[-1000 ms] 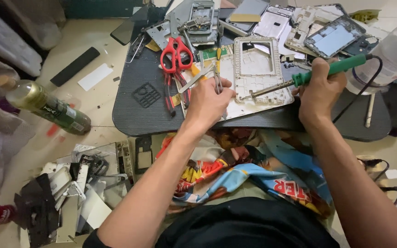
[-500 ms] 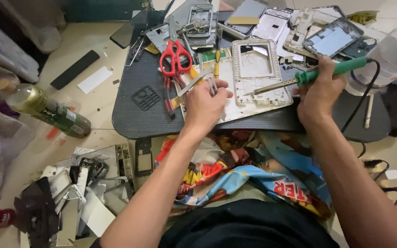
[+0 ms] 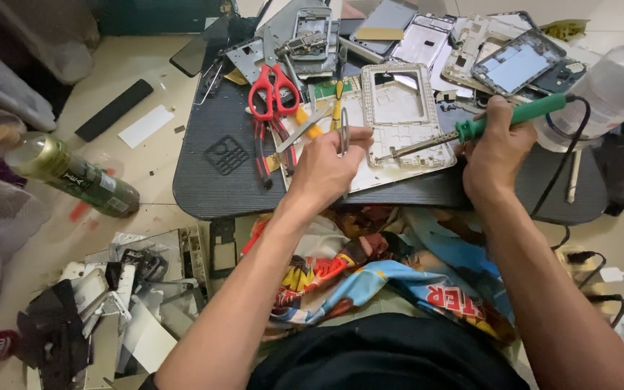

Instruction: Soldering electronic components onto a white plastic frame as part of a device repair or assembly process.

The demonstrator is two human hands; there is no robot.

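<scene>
Beige tiled floor (image 3: 157, 170), cluttered

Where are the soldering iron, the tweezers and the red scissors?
soldering iron (image 3: 510, 115), head view, on its green handle above the right hand.
tweezers (image 3: 344, 137), head view, on the metal legs by the left hand's fingertips.
red scissors (image 3: 273, 90), head view, on the red handle loops.

Both forearms are bare, no sleeves, watch or rings showing; a black garment (image 3: 391, 357) covers the body at bottom centre.
</scene>
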